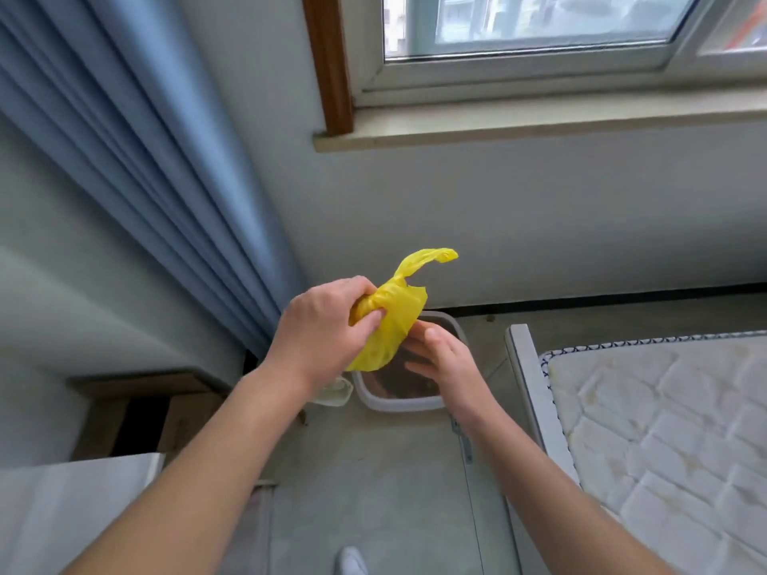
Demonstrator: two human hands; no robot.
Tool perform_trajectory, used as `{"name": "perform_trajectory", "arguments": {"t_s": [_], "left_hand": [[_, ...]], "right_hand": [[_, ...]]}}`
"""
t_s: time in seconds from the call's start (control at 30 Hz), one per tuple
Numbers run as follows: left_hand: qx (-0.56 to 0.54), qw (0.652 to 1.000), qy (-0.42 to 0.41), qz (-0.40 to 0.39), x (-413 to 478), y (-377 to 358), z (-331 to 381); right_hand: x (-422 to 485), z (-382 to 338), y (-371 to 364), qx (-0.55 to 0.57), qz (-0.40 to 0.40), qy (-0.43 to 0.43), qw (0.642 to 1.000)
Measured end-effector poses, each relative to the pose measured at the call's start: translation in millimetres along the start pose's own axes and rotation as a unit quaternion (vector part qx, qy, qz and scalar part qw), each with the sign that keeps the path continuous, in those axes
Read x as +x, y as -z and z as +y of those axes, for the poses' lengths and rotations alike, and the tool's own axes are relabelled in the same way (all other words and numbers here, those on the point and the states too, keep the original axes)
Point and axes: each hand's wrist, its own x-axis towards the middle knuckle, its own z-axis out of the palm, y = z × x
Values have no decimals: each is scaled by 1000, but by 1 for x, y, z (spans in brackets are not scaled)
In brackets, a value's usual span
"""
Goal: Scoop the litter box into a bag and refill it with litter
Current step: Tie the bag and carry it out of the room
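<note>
Close in front, the left hand (pixel 319 329) grips a crumpled thin yellow plastic bag (pixel 394 321). The right hand (pixel 448 363), at its four o'clock, touches it with loose, straight fingers. Probably light, limp and slippery: take its handle loops. Beyond, at the bag's six o'clock, lies the grey-rimmed litter box (pixel 398 405). No writing shows.

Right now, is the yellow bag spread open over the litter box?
No, the yellow bag is bunched up in the left hand, which grips it above the litter box.
</note>
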Motion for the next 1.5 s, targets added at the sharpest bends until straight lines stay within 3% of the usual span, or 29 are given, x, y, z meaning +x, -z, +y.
{"name": "perform_trajectory", "arguments": {"t_s": [0.33,0.57,0.73,1.0,1.2,1.5], "left_hand": [[-28,997,45,61,-62,130,12],[-7,987,111,115,-112,163,22],[24,971,176,158,-142,160,45],[92,911,316,249,-211,158,89],[127,840,418,322,-286,167,127],[156,760,493,394,-423,181,185]], "right_hand": [[-66,-74,-107,55,-4,-38,998],[-88,-76,-142,79,-57,-131,987],[-96,-71,-139,58,-153,-160,974],[-125,-71,-134,-10,-294,-173,940],[-178,-63,-160,-88,-417,-148,892],[-300,-33,-200,-144,-528,-107,830]]}}
